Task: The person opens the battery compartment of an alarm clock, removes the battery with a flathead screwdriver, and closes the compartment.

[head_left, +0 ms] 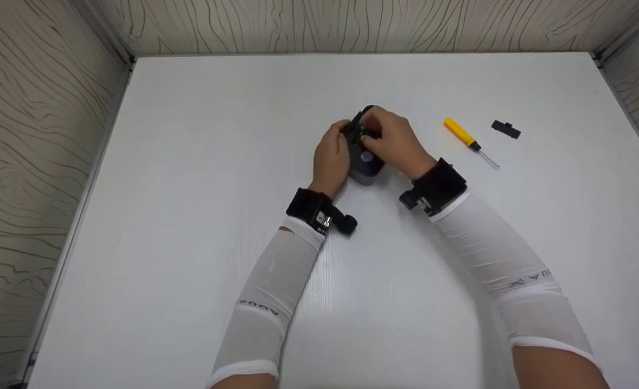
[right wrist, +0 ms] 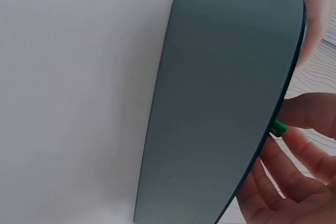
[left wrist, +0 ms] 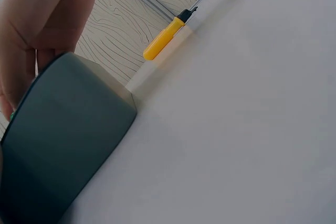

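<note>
A dark grey electronic device point(head_left: 364, 172) with smooth sides and a round sticker on its upper face stands on the white table. My left hand point(head_left: 331, 158) grips it along the left side. Over its upper face, my right hand point(head_left: 398, 139) bends its thumb and fingers around a small green battery point(right wrist: 279, 128). The right wrist view shows this battery poking up past the device's edge, between thumb and finger. Most of the opening beneath the right fingers is hidden. In the left wrist view, the device's side point(left wrist: 73, 129) fills the lower left.
To the right of the hands lies a screwdriver point(head_left: 460, 132) with a yellow handle, its shaft pointing toward the lower right. Beyond it is a small black cover point(head_left: 506, 129) with a tab. Wood-patterned panels point(head_left: 352, 27) border the white table point(head_left: 190, 135).
</note>
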`<state>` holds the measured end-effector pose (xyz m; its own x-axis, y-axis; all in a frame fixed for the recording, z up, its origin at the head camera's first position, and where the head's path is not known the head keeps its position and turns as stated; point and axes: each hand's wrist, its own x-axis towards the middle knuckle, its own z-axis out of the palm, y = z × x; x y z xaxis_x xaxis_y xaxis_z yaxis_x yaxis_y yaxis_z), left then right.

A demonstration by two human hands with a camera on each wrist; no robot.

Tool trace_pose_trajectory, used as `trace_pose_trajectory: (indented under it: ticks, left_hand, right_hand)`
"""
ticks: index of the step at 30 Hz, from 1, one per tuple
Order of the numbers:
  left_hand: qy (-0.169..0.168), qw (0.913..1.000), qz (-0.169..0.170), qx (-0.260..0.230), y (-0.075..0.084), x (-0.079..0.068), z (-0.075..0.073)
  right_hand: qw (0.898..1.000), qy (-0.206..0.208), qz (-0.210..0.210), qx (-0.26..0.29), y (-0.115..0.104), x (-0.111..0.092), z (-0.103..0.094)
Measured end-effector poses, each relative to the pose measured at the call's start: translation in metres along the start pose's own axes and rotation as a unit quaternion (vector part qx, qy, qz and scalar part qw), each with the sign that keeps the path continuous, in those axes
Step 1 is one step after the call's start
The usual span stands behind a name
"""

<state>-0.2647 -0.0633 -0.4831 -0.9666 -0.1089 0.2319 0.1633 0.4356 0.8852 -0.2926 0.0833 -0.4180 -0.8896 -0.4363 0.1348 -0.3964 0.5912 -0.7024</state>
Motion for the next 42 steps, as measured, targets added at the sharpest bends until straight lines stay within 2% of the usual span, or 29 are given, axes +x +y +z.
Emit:
trace_pose_trajectory:
  ticks: [9,21,26,32,42]
  left_hand:
    - [-0.011,0.9999,-0.006,0.000,0.000,0.000,0.000]
    - [-0.005,1.0000,-0.003,0.003,-0.001,0.001,0.000]
    - [-0.003,1.0000,0.000,0.005,-0.002,0.001,0.000]
    - [-0.006,1.0000,0.001,0.007,-0.001,0.002,0.000]
    - [-0.009,0.9999,-0.004,-0.001,0.001,0.000,-0.001]
  right_hand:
    - [0.999,0.008,-0.034,0.026,0.004,0.000,0.006]
    - [0.999,0.016,-0.014,0.038,0.007,0.001,0.007]
    - [0.998,0.025,-0.041,0.042,0.008,0.001,0.007]
    - [0.994,0.058,-0.078,0.047,0.007,0.002,0.005]
    - [0.991,0.077,-0.098,0.044,0.005,-0.003,-0.007]
